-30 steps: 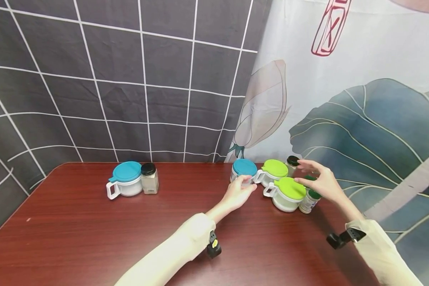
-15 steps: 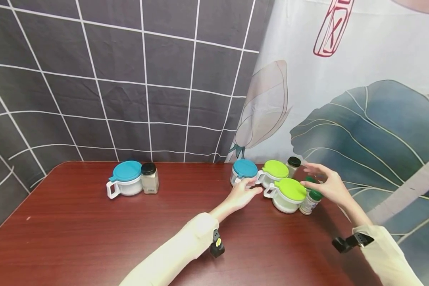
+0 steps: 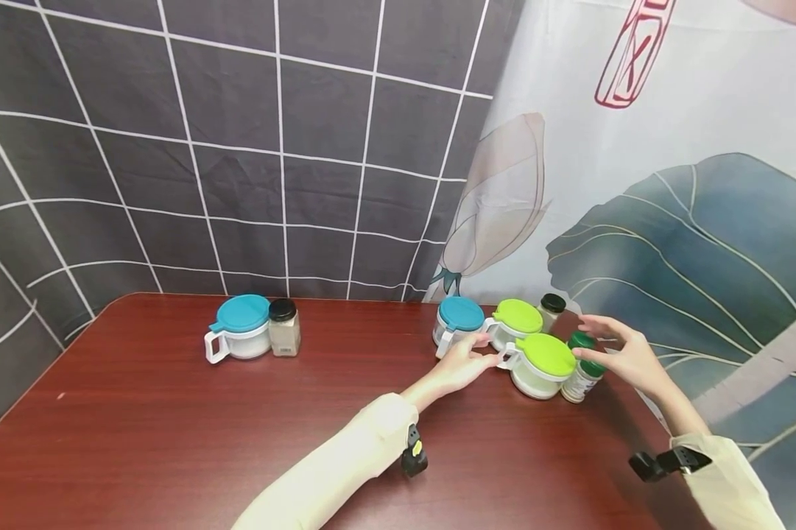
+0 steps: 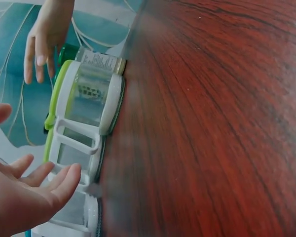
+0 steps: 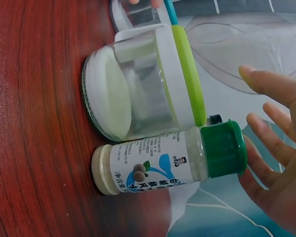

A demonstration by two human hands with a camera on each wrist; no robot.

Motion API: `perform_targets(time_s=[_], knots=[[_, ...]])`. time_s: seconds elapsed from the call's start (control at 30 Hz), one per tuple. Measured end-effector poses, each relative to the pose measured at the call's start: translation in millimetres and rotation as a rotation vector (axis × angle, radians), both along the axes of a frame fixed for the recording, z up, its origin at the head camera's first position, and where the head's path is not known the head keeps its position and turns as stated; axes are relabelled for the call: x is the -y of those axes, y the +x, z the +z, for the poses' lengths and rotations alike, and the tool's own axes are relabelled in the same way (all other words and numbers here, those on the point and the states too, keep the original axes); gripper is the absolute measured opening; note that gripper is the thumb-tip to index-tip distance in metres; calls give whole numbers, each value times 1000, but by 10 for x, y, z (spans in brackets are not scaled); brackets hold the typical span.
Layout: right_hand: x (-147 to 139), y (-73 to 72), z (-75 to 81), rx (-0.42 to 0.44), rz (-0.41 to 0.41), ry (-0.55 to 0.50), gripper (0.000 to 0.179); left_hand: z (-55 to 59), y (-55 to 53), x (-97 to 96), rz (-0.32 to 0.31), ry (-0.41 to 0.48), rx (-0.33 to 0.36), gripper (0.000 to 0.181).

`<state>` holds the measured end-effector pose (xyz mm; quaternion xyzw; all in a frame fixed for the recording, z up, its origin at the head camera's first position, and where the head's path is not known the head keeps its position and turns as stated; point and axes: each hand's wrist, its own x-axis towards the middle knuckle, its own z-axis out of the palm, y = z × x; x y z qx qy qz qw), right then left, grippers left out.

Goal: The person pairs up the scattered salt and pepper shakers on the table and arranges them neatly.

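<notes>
My left hand [image 3: 460,366] hovers with relaxed, slightly bent fingers by the handles of a blue-lidded seasoning jar [image 3: 460,315] and the front green-lidded seasoning jar [image 3: 546,357]; in the left wrist view nothing lies between its fingers. A second green-lidded jar [image 3: 518,316] stands just behind. My right hand [image 3: 626,361], fingers spread, is beside the green cap of a white-labelled shaker bottle [image 5: 150,163]. Whether a fingertip touches that cap, I cannot tell. Another green-capped bottle [image 3: 579,340] is partly hidden behind it, and a black-capped jar [image 3: 552,303] stands at the back.
Farther left, a blue-lidded jar [image 3: 241,324] with a white handle stands beside a black-capped square jar [image 3: 284,329]. All stand on a reddish-brown wooden table [image 3: 238,442]. A grey checked cloth [image 3: 238,147] and a floral cloth [image 3: 689,243] hang behind the table.
The head view has shifted slightly. My left hand has moved a little right, from the blue-lidded jar towards the front green-lidded jar. My right hand has moved right and slightly nearer. The jars stay put.
</notes>
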<state>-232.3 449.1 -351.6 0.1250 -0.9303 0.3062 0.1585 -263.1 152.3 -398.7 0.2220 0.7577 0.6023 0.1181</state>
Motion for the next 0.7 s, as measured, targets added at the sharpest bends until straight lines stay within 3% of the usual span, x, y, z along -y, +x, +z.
perform_targets(time_s=[0.7], knots=[[-184,162,-89,-25,26,-93,58,-55,15,-69,-36,-55,16,59]])
